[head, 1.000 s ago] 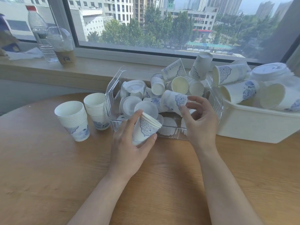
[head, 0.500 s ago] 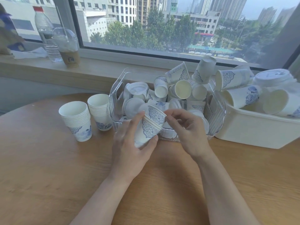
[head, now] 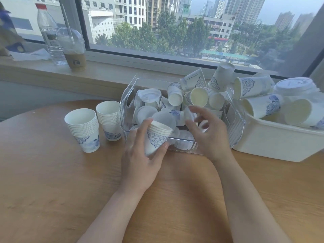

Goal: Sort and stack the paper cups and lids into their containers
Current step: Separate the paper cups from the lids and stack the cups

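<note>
hands (head: 175,137), nested cups (head: 157,137), wooden table (head: 52,181), window (head: 175,23)

Left hand (head: 140,155) grips a small nested cup stack (head: 157,136), tilted. Right hand (head: 208,130) hovers beside it, fingers loosely spread over the clear bin (head: 235,127). Two upright stacks (head: 84,127) stand left of the hands.

A single head-worn camera looked forward and down, close over the wooden table (head: 52,181), facing the window (head: 175,23).
</note>
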`<state>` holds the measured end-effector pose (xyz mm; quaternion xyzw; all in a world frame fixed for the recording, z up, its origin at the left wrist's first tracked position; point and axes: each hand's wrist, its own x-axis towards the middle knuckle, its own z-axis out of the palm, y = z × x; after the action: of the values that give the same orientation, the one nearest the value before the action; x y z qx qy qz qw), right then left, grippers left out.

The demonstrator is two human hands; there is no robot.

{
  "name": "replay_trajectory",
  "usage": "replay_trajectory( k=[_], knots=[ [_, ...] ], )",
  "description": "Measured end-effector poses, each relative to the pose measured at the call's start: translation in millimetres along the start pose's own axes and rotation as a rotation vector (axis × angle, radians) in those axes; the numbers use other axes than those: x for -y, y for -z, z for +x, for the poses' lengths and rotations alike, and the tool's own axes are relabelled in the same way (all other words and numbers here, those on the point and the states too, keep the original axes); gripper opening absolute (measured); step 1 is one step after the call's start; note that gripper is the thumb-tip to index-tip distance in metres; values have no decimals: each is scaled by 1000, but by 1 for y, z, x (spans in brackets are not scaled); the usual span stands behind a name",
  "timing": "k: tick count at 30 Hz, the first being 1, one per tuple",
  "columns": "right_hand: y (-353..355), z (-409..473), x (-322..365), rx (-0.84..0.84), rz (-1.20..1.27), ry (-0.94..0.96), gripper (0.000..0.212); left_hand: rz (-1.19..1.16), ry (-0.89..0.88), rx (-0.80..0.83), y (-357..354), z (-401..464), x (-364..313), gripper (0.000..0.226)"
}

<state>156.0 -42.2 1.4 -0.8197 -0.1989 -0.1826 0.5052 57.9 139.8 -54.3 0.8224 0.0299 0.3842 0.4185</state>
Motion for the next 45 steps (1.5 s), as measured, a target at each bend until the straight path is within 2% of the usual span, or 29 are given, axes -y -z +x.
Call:
replay_trajectory(
  k=[3, 6, 11, 15, 20, 24, 28, 32, 37, 45],
  knots=[
    [5, 32, -4, -114, -233, -29, 53, 0, 18, -16, -2, 2, 3, 69],
    [5, 62, -8, -83, -407, -29, 67, -6, 3, -14, -4, 1, 2, 72],
    [-4, 86, -12, -31, -554, -12, 80, -26, -20, -4, -6, 2, 3, 73],
    [-3, 91, -11, -41, -568, -8, 79, -28, -25, -1, -7, 2, 5, 73],
    [12, 78, -7, -124, -423, 11, 74, -25, -28, -3, -9, 3, 5, 73],
    [30, 61, 3, -92, -318, -13, 73, -26, -38, 6, -9, 3, 4, 73],
    [41, 43, 16, 12, -123, 15, 67, -30, -49, 2, -9, 3, 2, 77],
    [48, 32, 28, 198, 106, -16, 67, -24, -55, -11, -9, 3, 2, 77],
    [44, 23, 32, 414, 154, -36, 64, -3, -104, -19, -11, 5, 3, 73],
    [27, 11, 31, 467, 325, -123, 61, -3, -169, 25, -11, 2, 3, 73]
  ],
)
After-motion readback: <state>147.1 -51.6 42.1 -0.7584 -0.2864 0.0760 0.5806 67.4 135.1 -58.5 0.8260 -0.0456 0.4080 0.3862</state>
